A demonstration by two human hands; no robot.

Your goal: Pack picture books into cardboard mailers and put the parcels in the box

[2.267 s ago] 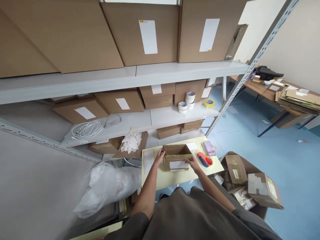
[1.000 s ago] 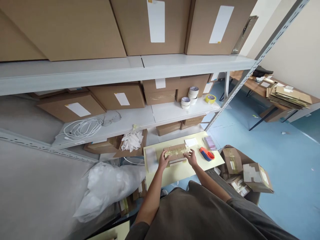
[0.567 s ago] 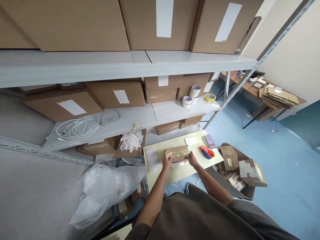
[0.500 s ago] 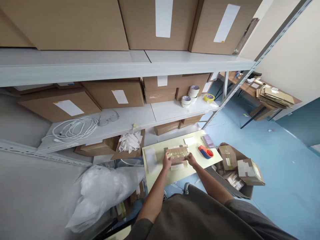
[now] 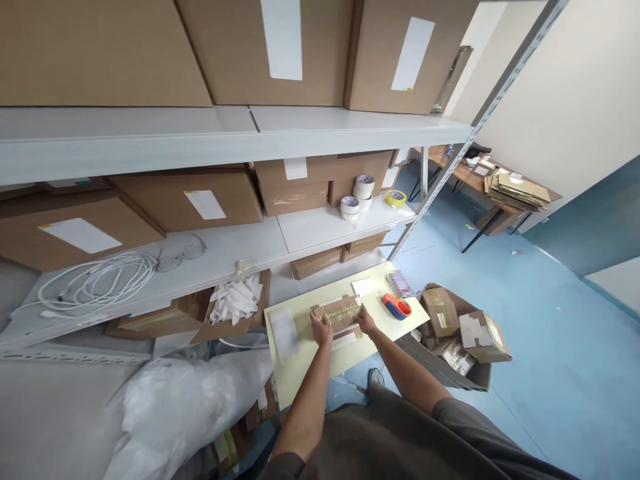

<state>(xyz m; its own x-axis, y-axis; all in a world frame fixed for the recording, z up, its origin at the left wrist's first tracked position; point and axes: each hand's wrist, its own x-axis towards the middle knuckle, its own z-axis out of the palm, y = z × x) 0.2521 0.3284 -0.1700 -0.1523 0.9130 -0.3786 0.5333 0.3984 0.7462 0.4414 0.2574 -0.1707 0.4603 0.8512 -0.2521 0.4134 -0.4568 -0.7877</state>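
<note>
A small flat cardboard box (image 5: 337, 313) with shiny clear tape across it is held over the pale yellow table (image 5: 310, 363). My left hand (image 5: 321, 328) is closed on its left end, and my right hand (image 5: 367, 321) grips the right end. Partly under the box, on its near side, lies another cardboard piece with a white label (image 5: 344, 341). An orange and blue tape dispenser (image 5: 397, 307) rests to the right of my right hand. Behind the box is a white paper sheet (image 5: 365, 286); a translucent sheet (image 5: 284, 333) lies at the table's left.
Shelving (image 5: 240, 230) with large cartons stands beyond the table, holding tape rolls (image 5: 350, 207) and a coiled white cable (image 5: 97, 283). A bin of taped boxes (image 5: 477, 373) is at the right. A big plastic bag (image 5: 190, 400) sits at the left.
The view has shifted, so the shelf and table appear further left. The box has tilted slightly and sits a little apart from the cardboard beneath, with both hands still on its ends.
</note>
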